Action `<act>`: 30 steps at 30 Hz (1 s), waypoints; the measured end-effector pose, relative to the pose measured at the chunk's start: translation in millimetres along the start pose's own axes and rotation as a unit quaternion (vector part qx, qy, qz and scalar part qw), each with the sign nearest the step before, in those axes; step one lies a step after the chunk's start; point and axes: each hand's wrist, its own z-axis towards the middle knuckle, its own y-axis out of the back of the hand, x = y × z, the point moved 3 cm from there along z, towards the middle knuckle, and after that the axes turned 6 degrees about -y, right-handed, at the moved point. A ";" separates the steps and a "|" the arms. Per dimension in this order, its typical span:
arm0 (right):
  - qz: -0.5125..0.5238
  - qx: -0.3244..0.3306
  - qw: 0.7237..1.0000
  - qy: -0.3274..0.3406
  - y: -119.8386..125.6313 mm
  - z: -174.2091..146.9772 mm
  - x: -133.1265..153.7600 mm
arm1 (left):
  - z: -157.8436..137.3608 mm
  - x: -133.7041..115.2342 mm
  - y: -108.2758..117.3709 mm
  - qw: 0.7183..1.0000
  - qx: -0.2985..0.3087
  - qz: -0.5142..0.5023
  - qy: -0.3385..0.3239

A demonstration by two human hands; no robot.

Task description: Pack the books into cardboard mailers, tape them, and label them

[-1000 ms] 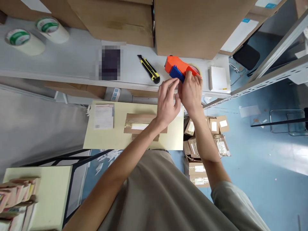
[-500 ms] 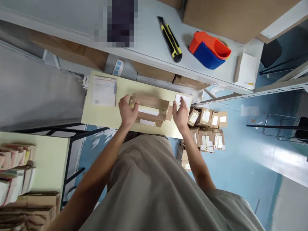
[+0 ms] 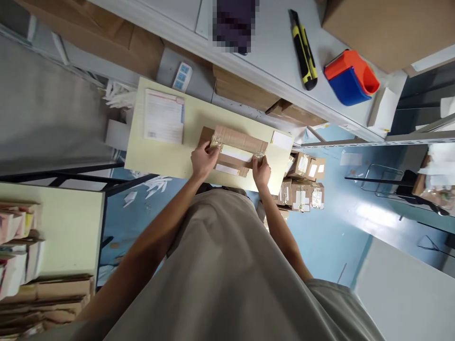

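A long cardboard box (image 3: pixel 242 138), with clear tape at both ends and a white label on its near face, is above the pale yellow table (image 3: pixel 159 156). My left hand (image 3: pixel 204 162) is closed on the taped left end, thumb on top. At the other end my right hand (image 3: pixel 261 172) pinches the box's near right corner. Beneath the box lies more flat cardboard (image 3: pixel 226 164) carrying a white label (image 3: pixel 227 169). Whether the box touches that cardboard I cannot tell.
A printed sheet (image 3: pixel 164 116) lies on the table's left, a small white label (image 3: pixel 282 140) at its right. On the shelf above are a box cutter (image 3: pixel 303 51) and an orange-and-blue tape dispenser (image 3: pixel 351 78). Taped boxes (image 3: pixel 300 194) are stacked on the floor to the right.
My right hand has moved left from beside the white label and closed on the box. My left hand has kept to the left end. The box has tilted and shifted over the cardboard beneath.
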 end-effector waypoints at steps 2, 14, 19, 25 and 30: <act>0.014 -0.009 1.000 -0.002 -2.8 -0.5 8.1 | 6.0 2.2 7.2 1.000 0.005 0.007 -0.007; 0.103 -0.081 0.991 -0.033 -26.3 -7.6 35.0 | 45.6 11.2 38.3 0.994 0.089 0.025 -0.059; 0.205 -0.120 0.971 -0.027 -35.5 1.0 23.1 | 43.6 17.1 43.3 0.991 0.108 0.024 -0.072; 0.237 -0.139 0.961 -0.027 -43.9 6.1 19.1 | 49.2 20.1 46.3 0.983 0.121 0.036 -0.132; 0.251 -0.136 0.958 -0.030 -46.7 9.3 17.6 | 58.8 15.3 47.2 0.971 0.173 0.081 -0.143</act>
